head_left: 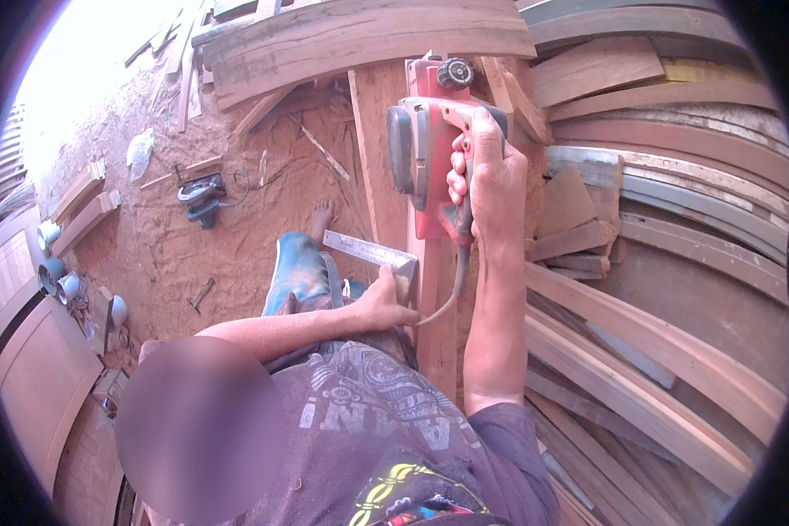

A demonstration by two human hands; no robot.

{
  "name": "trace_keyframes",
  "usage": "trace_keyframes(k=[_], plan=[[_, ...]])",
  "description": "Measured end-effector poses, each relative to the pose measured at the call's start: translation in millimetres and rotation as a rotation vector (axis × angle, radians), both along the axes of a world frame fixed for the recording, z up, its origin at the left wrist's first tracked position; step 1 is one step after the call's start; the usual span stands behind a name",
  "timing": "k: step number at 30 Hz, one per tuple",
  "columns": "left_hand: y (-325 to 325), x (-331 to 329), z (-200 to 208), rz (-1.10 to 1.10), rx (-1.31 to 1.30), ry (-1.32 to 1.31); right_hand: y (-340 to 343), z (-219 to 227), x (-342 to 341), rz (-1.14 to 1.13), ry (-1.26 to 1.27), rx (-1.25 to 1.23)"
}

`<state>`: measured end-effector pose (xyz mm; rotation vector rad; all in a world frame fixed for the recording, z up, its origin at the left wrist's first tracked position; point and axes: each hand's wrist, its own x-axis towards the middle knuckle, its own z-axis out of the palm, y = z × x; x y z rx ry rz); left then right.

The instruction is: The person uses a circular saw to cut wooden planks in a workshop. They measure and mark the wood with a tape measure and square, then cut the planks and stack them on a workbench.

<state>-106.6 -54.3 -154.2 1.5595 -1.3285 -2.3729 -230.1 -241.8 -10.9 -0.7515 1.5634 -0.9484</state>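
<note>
My right hand (493, 175) is wrapped round the rear handle of a red electric planer (431, 197) with a black round knob at its front. The planer sits over a long wooden beam (436, 351) that runs away from my body. Its grey cord (458, 280) hangs from the handle and curves back toward my left hand. Beside the beam, my left hand (381, 302) grips a try square (368, 252), its marked metal blade pointing out to the left. The underside of the planer is hidden.
A wide curved plank (368, 44) lies across the far end. Long boards (649, 351) are stacked on the right. On the sandy ground at left are a blue power tool (202, 200), a hammer (202, 295) and a plastic bag (140, 152). Wooden panels (39, 386) stand farther left.
</note>
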Motion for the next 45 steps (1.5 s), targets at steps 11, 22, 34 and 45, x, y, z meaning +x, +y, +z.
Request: trace_keyframes(k=[11, 22, 34, 45], plan=[[-1.4, -2.4, -2.8, -0.003, 0.022, 0.019, -82.6, -8.6, 2.4, 0.082, 0.07, -0.127], [-7.9, 1.7, -4.3, 0.001, 0.041, 0.074, 49.3, 6.9, -4.5, 0.04, 0.058, -0.06], [-6.9, 6.5, -3.8, -0.005, -0.056, 0.084, 97.6, 2.5, -10.8, -0.066, -0.007, 0.045], [-0.8, 5.5, 3.3, -0.032, -0.02, 0.082, 51.4, 6.6, -6.0, -0.03, -0.018, 0.029]])
